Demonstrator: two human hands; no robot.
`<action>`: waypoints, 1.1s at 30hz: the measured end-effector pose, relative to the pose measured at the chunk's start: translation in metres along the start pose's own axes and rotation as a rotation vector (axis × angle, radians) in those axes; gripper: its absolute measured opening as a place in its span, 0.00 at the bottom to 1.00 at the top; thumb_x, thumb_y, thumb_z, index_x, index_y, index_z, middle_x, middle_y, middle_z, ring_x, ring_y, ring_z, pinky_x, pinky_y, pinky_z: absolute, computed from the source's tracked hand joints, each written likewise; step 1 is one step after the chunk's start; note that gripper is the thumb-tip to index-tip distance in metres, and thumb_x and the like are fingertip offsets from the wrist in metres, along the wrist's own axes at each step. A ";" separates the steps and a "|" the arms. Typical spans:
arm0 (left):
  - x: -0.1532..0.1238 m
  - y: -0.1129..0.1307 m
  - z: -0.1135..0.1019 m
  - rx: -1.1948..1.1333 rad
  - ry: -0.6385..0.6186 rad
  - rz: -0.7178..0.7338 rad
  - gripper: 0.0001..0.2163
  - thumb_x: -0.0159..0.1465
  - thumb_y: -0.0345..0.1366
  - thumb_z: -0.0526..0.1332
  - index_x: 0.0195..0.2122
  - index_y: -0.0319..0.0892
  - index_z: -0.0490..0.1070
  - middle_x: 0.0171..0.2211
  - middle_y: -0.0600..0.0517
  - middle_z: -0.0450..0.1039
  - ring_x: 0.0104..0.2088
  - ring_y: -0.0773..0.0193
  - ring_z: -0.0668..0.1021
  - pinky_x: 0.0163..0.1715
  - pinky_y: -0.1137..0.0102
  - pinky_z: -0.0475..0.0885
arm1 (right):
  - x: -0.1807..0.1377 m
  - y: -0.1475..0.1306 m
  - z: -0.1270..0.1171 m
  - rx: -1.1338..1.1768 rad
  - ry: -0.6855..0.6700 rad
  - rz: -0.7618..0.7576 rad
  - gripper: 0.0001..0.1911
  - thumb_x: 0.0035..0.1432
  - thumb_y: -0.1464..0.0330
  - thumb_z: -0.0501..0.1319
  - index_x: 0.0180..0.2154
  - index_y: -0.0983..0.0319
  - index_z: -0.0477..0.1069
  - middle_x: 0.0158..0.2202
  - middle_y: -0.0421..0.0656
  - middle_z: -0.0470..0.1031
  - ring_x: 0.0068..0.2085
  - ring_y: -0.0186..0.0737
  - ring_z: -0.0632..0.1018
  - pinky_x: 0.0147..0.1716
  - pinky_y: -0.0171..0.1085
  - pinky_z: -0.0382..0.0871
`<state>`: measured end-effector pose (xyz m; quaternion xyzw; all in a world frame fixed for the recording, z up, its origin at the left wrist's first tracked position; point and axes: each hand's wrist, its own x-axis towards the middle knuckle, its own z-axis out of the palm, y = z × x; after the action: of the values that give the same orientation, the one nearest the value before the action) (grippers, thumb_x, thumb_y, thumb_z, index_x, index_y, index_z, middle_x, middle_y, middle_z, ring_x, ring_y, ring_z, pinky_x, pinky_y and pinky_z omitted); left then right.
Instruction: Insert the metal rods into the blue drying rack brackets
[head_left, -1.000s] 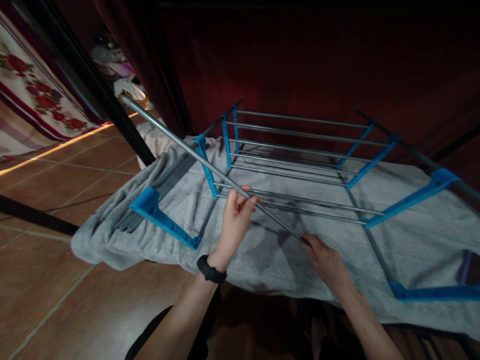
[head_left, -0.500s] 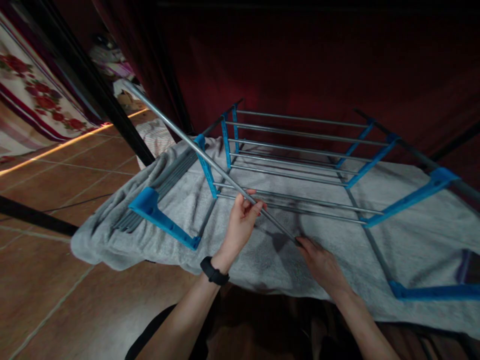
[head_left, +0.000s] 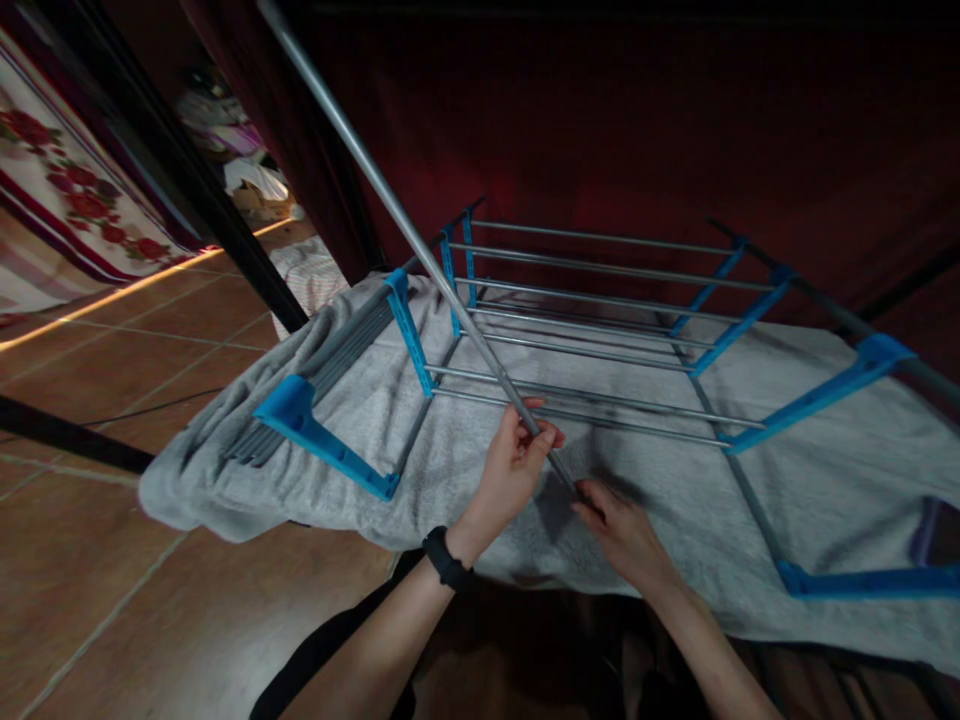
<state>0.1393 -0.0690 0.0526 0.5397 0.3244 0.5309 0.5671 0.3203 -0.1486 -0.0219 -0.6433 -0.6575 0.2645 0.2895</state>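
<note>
A long grey metal rod (head_left: pixel 409 232) slants from the upper left down to my two hands. My left hand (head_left: pixel 519 455), with a black band on its wrist, is closed round the rod a short way above its lower end. At that lower end, the fingers of my right hand (head_left: pixel 616 525) pinch the rod, hiding its tip. Behind the hands stands a partly built rack (head_left: pixel 600 265) with blue plastic brackets and thin metal bars across it. One blue bracket (head_left: pixel 322 440) juts toward me on the left.
The rack rests on a grey blanket (head_left: pixel 465 500). Several loose grey rods (head_left: pixel 352 345) lie bunched at the left on the blanket. A dark red curtain or panel (head_left: pixel 600 120) is behind. To the left are a tiled floor (head_left: pixel 90 560), a black post (head_left: pixel 187 150) and a flowered cloth (head_left: pixel 82 190).
The rod has tilted steeper, its far end rising. My left hand has slid right and down, closer to my right hand, which has shifted slightly left. The rack has stayed put.
</note>
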 end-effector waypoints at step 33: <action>0.018 0.026 -0.045 0.560 0.081 0.426 0.12 0.72 0.34 0.57 0.55 0.46 0.69 0.35 0.54 0.74 0.32 0.68 0.75 0.35 0.72 0.70 | 0.001 0.004 -0.015 -0.009 0.116 -0.051 0.14 0.69 0.61 0.52 0.48 0.54 0.75 0.46 0.42 0.82 0.45 0.44 0.83 0.45 0.43 0.76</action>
<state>0.0945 -0.0434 0.0715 0.7084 0.3597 0.5486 0.2605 0.3334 -0.1473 -0.0144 -0.6418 -0.6571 0.2161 0.3310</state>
